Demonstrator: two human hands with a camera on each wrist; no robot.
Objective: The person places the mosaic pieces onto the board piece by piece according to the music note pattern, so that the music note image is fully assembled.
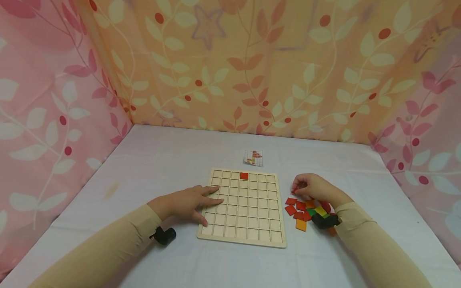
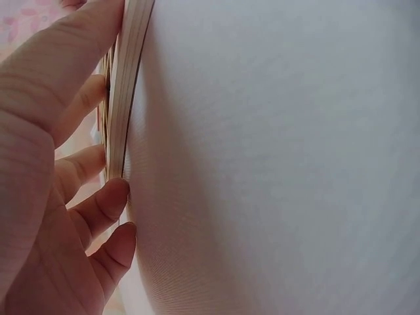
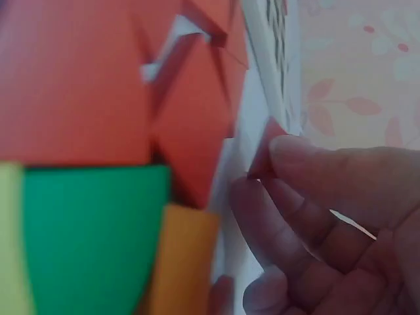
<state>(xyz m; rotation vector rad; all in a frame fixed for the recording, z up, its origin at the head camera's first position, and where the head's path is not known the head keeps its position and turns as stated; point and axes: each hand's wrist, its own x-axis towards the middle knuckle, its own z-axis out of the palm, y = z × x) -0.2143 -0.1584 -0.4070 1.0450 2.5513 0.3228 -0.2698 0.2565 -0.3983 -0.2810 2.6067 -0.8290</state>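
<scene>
A wooden grid board (image 1: pixel 248 222) lies on the table, with a red square tile (image 1: pixel 244 176) in a cell of its top row. My left hand (image 1: pixel 187 202) rests on the board's left side, fingers spread. In the left wrist view, the thumb and fingers touch the board's edge (image 2: pixel 121 111). Right of the board, my right hand (image 1: pixel 317 189) pinches a small red tile (image 3: pixel 264 152) between thumb and finger. Its full outline is partly hidden by the thumb. Below that hand lies a loose pile of red, orange, yellow and green tiles, including a green tile (image 3: pixel 92 230).
A small printed card (image 1: pixel 253 158) with a coloured grid picture lies behind the board. White cloth covers the table (image 1: pixel 173 152). Floral curtains (image 1: pixel 230 72) stand at the back and both sides. A black wrist camera (image 1: pixel 165 236) sits below the left sleeve.
</scene>
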